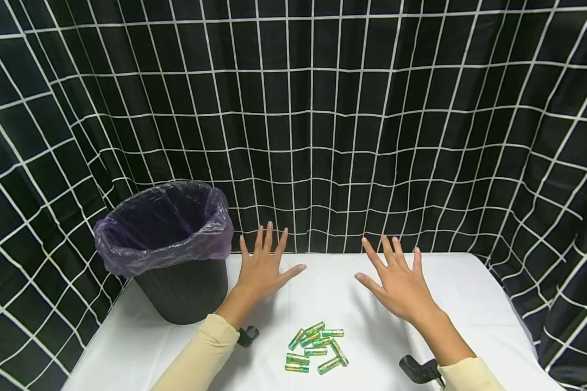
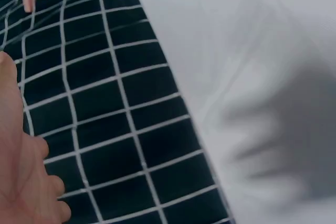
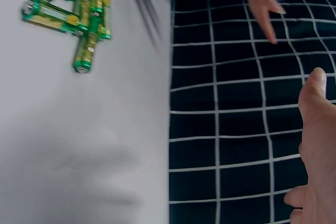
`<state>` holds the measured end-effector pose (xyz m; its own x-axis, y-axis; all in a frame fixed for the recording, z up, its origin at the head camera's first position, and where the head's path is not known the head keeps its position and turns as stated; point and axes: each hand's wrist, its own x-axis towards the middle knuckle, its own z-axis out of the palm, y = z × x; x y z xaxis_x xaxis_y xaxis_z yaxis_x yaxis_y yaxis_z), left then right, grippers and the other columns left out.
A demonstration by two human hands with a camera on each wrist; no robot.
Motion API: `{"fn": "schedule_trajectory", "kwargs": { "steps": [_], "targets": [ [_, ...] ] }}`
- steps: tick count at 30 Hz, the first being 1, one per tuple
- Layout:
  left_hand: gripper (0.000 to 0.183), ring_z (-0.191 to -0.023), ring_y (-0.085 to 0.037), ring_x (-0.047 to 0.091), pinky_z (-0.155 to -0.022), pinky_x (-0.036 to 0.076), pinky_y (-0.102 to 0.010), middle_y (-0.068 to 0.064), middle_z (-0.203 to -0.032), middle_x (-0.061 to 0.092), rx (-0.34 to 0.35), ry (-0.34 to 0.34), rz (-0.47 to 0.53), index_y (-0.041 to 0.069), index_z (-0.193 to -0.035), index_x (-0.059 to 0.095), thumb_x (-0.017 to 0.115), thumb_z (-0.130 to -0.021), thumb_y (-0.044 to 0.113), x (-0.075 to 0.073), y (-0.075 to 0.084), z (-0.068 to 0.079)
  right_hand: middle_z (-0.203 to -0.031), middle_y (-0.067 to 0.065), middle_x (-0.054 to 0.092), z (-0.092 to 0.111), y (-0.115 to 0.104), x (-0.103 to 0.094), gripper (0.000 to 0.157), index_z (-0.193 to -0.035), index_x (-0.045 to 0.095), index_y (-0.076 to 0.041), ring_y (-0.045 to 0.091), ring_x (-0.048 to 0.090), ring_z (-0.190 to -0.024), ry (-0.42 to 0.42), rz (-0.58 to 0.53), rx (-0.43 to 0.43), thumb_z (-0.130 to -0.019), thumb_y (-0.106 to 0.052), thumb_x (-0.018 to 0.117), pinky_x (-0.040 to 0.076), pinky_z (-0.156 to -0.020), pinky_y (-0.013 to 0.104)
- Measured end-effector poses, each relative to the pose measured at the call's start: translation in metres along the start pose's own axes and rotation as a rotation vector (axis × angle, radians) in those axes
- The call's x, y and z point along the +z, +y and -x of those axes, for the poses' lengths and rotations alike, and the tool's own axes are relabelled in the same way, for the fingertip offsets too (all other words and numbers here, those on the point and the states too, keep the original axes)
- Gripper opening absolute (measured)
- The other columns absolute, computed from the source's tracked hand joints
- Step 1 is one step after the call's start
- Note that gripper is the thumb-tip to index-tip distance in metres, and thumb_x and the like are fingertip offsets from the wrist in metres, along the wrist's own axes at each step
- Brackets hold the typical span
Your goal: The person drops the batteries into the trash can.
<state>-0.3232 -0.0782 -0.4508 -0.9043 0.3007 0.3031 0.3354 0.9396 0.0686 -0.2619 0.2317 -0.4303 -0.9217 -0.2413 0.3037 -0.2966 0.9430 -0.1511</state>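
Observation:
Several green and gold batteries (image 1: 315, 343) lie in a loose pile on the white table, nearer to me than both hands. In the right wrist view the same batteries (image 3: 86, 22) show at the upper left. My left hand (image 1: 262, 271) hovers over the table with fingers spread and nothing in its grasp, beside the bin. To the right, my right hand (image 1: 398, 282) is also held up, its fingers spread and holding nothing. Part of the left hand (image 2: 23, 166) shows at the left edge of its wrist view.
A black bin (image 1: 186, 290) lined with a purple plastic bag (image 1: 176, 255) stands at the table's left side. The white tabletop (image 1: 469, 304) ends at a black curtain (image 1: 323, 136) with white grid lines, which also hangs along both sides.

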Motion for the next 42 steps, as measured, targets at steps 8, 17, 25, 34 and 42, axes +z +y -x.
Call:
{"fn": "schedule_trajectory", "kwargs": {
  "steps": [8,17,25,34,42],
  "targets": [
    [0.092,-0.156,-0.030,-0.002,-0.123,0.006,-0.060,-0.014,-0.170,-0.004,0.082,0.042,0.015,0.027,-0.165,0.003,0.028,-0.095,0.081,-0.039,0.008,-0.001,-0.165,0.026,0.019,0.009,-0.006,0.013,0.076,-0.165,0.016,-0.024,0.044,0.010,-0.154,-0.038,-0.067,-0.005,-0.104,-0.061,0.041,-0.002,-0.115,0.073],
    [0.074,-0.157,-0.030,0.002,-0.124,0.018,-0.052,-0.017,-0.169,0.000,0.156,0.053,0.091,0.024,-0.165,0.005,0.028,-0.106,0.062,-0.091,0.021,0.006,-0.164,0.023,0.025,0.035,-0.007,0.028,0.076,-0.162,0.027,-0.017,0.044,0.018,-0.152,-0.059,-0.143,0.009,-0.103,-0.060,0.044,0.005,-0.116,0.072],
    [0.075,-0.157,-0.032,0.004,-0.124,0.015,-0.055,-0.017,-0.170,0.002,0.146,0.105,0.034,0.024,-0.165,0.005,0.034,-0.106,0.060,-0.135,0.004,0.012,-0.161,0.020,0.035,0.045,-0.018,0.037,0.074,-0.160,0.034,-0.013,0.041,0.030,-0.149,-0.037,-0.172,-0.017,-0.103,-0.058,0.048,0.017,-0.115,0.070],
    [0.069,-0.157,-0.031,0.000,-0.124,0.008,-0.057,-0.017,-0.170,-0.002,0.061,0.077,0.023,0.025,-0.165,0.005,0.030,-0.108,0.056,-0.170,-0.042,0.015,-0.154,0.020,0.046,0.051,-0.029,0.041,0.066,-0.153,0.045,-0.010,0.040,0.037,-0.146,0.011,-0.177,-0.072,-0.101,-0.048,0.058,0.025,-0.115,0.064],
    [0.062,-0.156,-0.035,-0.002,-0.123,0.002,-0.062,-0.020,-0.168,-0.005,-0.018,0.023,-0.001,0.021,-0.165,0.002,0.023,-0.111,0.045,-0.192,-0.103,0.028,-0.146,0.020,0.055,0.054,-0.040,0.052,0.058,-0.145,0.055,-0.007,0.041,0.044,-0.141,0.039,-0.157,-0.118,-0.097,-0.034,0.069,0.029,-0.113,0.064]
  ]
}}
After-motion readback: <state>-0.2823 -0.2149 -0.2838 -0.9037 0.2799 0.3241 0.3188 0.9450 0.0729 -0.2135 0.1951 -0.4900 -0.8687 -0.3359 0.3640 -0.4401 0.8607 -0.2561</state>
